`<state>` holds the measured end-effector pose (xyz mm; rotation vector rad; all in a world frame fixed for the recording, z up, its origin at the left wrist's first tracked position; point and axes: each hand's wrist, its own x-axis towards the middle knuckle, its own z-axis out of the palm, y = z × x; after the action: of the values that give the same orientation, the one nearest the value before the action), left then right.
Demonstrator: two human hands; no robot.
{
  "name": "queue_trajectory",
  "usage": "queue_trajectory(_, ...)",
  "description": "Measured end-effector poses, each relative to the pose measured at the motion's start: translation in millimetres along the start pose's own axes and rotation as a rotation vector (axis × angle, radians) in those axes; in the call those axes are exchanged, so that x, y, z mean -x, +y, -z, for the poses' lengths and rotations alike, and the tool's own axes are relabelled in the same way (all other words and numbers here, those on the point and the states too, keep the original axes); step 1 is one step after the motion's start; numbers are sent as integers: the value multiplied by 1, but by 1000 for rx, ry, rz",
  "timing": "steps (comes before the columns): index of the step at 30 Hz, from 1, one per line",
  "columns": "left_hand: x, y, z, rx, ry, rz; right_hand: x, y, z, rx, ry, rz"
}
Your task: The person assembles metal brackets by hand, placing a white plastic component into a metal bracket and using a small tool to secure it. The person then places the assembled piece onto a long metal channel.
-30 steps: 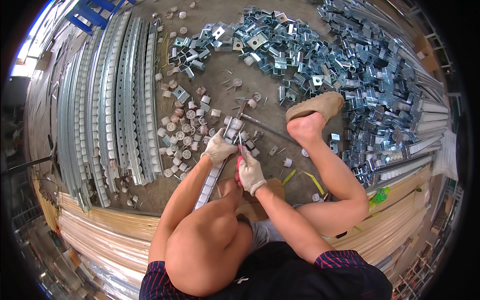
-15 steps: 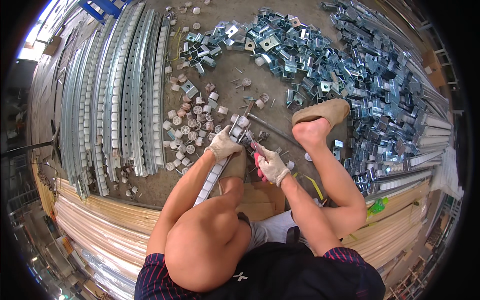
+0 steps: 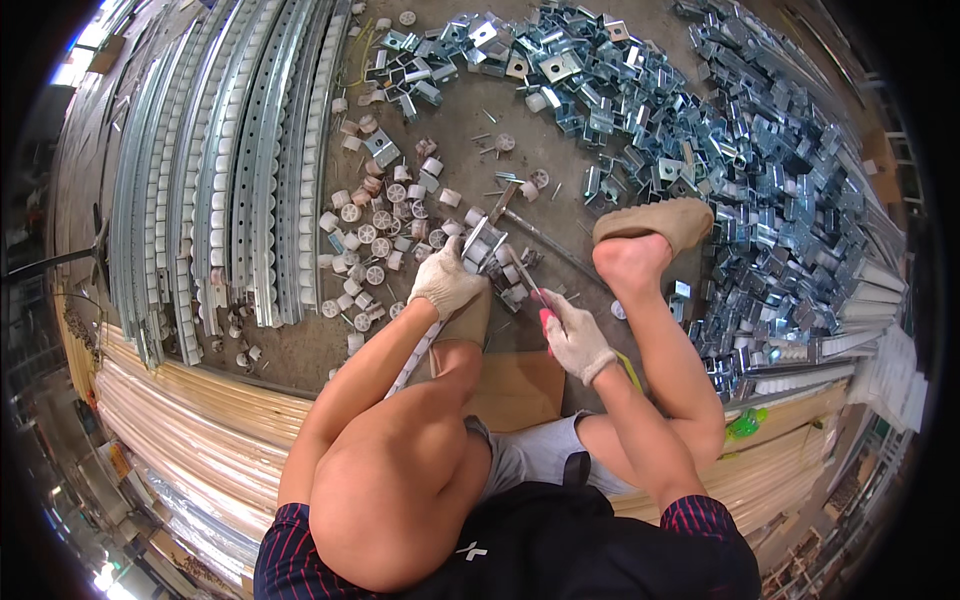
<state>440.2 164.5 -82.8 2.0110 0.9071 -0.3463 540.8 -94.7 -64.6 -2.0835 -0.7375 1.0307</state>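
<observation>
My left hand [image 3: 448,281], in a whitish work glove, is closed around a narrow metal roller rail [image 3: 412,362] lined with white rollers. The rail slants past my left foot, its far end just beyond my fingers. My right hand [image 3: 580,340], gloved too, grips a slim metal tool [image 3: 525,272]; pinkish red shows at its grip end. The tool's thin end reaches up beside a small metal bracket [image 3: 486,247] at the rail's far end. Whether it touches the bracket I cannot tell. A bare metal bar [image 3: 548,241] lies on the floor just beyond.
Loose white rollers [image 3: 382,220] and pins are scattered left of centre. Finished-looking roller rails [image 3: 222,190] lie in rows at far left. A large heap of shiny metal brackets [image 3: 640,110] curves around the back and right. Cardboard [image 3: 520,385] lies between my legs.
My right hand has drawn back a little to the lower right, and more of the tool's length now shows. My left hand stays on the rail. The whole view has shifted slightly.
</observation>
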Motion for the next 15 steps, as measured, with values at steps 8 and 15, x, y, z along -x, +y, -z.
queue_trajectory(8, 1, 6, -6, -81, 42, 30, -60, -32, -9, -411, -136, -312)
queue_trajectory(15, -8, -10, -11, 58, -24, -19, -18, -13, -90, -852, 387, -44)
